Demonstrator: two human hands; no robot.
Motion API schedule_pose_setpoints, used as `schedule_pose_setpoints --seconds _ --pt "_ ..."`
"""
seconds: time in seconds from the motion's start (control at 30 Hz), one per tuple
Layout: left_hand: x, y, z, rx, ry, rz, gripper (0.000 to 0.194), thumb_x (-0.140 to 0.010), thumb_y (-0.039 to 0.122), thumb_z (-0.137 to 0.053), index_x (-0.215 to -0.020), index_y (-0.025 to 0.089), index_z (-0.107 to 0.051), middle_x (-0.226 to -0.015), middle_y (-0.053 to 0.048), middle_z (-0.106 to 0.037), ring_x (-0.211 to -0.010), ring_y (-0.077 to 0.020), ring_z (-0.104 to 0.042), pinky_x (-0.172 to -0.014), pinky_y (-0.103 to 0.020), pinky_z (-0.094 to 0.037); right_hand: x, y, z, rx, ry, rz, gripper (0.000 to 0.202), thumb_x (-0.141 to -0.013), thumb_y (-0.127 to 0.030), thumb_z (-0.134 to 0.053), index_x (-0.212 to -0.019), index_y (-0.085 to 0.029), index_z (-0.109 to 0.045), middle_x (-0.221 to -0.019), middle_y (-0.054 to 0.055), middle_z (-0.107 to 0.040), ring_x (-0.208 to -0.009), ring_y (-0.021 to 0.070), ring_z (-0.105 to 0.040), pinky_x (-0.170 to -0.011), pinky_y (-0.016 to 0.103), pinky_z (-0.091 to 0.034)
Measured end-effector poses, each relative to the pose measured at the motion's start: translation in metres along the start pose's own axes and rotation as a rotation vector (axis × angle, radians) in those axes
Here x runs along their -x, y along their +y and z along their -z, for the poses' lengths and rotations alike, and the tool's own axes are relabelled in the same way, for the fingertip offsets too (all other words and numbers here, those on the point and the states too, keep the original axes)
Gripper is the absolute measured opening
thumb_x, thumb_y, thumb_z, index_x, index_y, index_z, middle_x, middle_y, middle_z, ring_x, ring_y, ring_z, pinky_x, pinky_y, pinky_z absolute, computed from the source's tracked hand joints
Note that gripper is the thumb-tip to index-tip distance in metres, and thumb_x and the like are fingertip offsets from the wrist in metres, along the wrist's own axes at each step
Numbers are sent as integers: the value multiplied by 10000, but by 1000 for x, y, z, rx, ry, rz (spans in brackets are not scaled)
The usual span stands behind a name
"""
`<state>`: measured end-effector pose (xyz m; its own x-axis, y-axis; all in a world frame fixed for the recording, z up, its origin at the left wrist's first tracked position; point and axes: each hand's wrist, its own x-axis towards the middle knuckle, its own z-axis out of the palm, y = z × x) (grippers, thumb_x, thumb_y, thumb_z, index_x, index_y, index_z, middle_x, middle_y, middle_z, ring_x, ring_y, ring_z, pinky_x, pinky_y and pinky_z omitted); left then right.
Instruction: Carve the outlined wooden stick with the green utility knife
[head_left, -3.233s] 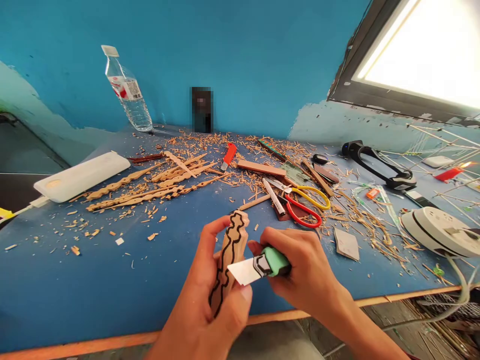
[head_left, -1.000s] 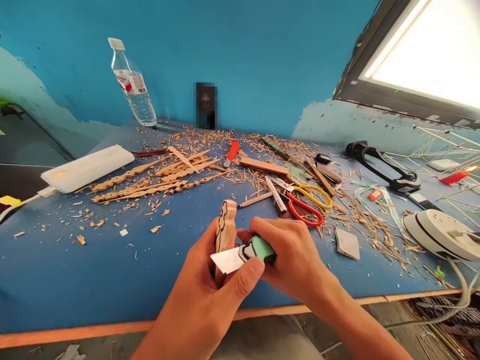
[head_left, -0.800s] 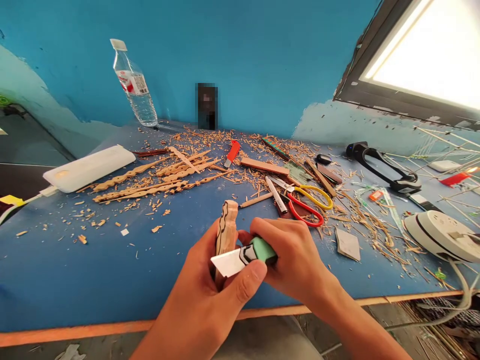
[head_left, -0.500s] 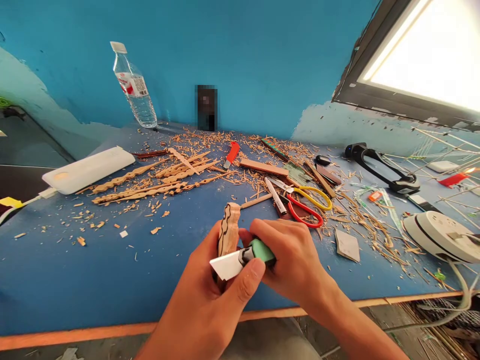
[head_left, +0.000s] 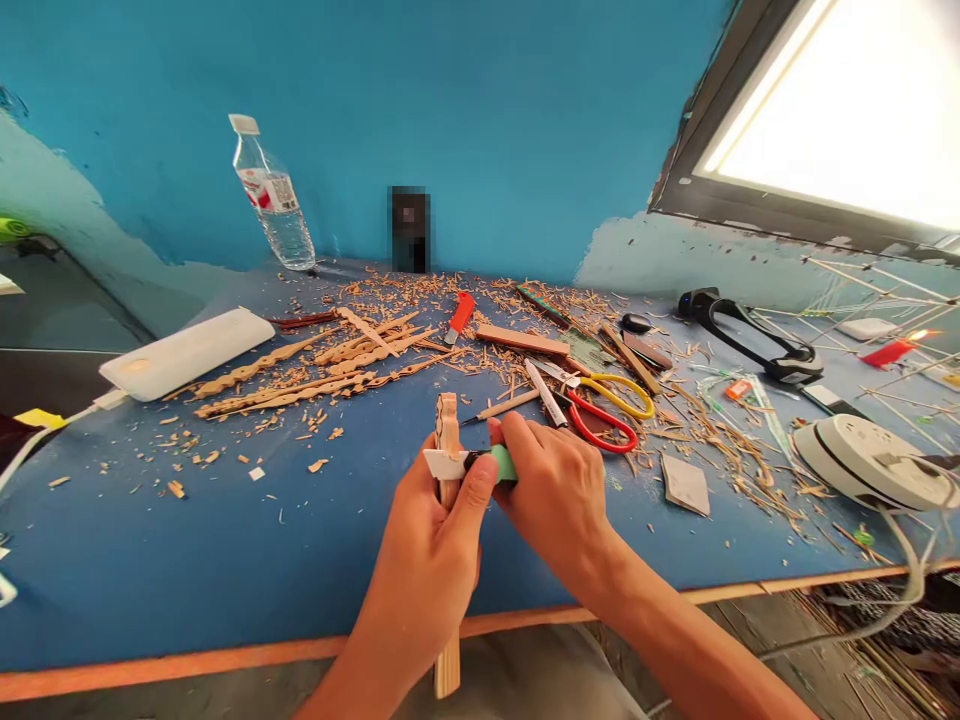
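Landmark on my feed: scissors (head_left: 574, 382). Just left of them, I log a white marker (head_left: 546, 391); well left, a white oblong device (head_left: 187, 356); behind and left, a water bottle (head_left: 277, 205); near right, a grey square pad (head_left: 685, 485); well right, a round white unit (head_left: 862, 462).

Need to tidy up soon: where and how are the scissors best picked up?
Probably by the red handle and yellow handle together, coming from the right: both loops lie on that side, while the blades point left beside the white marker. The right hand, though, holds the green-handled cutter.
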<state>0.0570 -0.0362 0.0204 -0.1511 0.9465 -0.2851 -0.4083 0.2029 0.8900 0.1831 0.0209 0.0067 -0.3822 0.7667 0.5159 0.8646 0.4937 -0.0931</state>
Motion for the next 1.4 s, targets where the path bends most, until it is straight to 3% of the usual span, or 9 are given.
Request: schedule_pose_setpoints --seconds 0.13,0.3,0.53,0.73,0.83,0.97,1.1,1.23,1.4 --pt "-5 -4 3 -91 9 -28 472 -896 609 -803 -829 249 -505 -499 146 -300 -388 -50 -245 -343 -129 -246 -3 -6 -3 49 -51 -24 154 -1033 -227 -582 -909 -215 -673 -727 33 -748 -617 199 -654 -625 344 -239" --pt "-7 -7 5 -86 73 -14 489 -882 610 -816 -823 246 -495 -503 144 -319 -387 -48 -274 -353 -130 -258 -10 -13 -5 82 -152 -47 121 -888 -120 -700 -959 -216 -680 -780 36 -784 -644 226 -702 -613 343 -230" --pt "-9 6 -5 135 54 101 627 -669 576 -979 -786 233 -468 -585 141 -337 -442 -17 -221 -336 -96 -214 -23 -10 -5 108 -200 -36 95 -959 -131 -655 -954 -224 -675 -788 37 -789 -664 197 -691 -614 333 -236" --pt "9 8 8 215 -55 338 601 -700 468 -988 -770 248 -433 -573 139 -357 -431 -14 -140 -289 -86 -185 -82 41 -5 85 -5 -251 161 -971 -99 -571 -867 -205 -633 -668 39 -631 -590 176 -512 -627 337 -223" --pt "13 9 18 278 -64 348 502 -773 431 -931 -792 230 -472 -597 124 -397 -433 -17 -193 -306 -79 -245 -97 75 6 18 132 -315 320 -1101 -291 -462 -792 -243 -534 -674 8 -520 -607 166 -409 -623 343 -263" --pt "6 14 28 353 -72 278 270 -830 352 -799 -890 211 -576 -678 71 -538 -465 -48 -396 -352 -112 -395 -74 77 24 -282 -28 -60 416 -976 -372 -660 -663 -260 -409 -561 -54 -384 -538 139 -320 -577 322 -269" --pt "8 10 31 367 -89 232 189 -908 317 -774 -931 227 -610 -774 50 -626 -509 -61 -509 -406 -127 -462 -36 47 25 -371 -179 84 152 -846 -223 -648 -754 -255 -531 -553 -73 -470 -506 126 -331 -562 296 -265" --pt "14 2 31 404 -154 233 229 -890 349 -800 -851 236 -605 -651 78 -579 -402 -34 -400 -373 -118 -383 -14 26 15 -454 -250 125 209 -903 -200 -617 -760 -246 -471 -591 -75 -477 -533 119 -347 -570 296 -235" --pt "22 4 24 194 -71 254 466 -754 466 -943 -1029 287 -612 -585 114 -436 -450 -32 -286 -427 -113 -282 -8 19 9 -448 -287 132 289 -974 -265 -607 -739 -243 -440 -620 -65 -465 -557 127 -335 -580 321 -199"
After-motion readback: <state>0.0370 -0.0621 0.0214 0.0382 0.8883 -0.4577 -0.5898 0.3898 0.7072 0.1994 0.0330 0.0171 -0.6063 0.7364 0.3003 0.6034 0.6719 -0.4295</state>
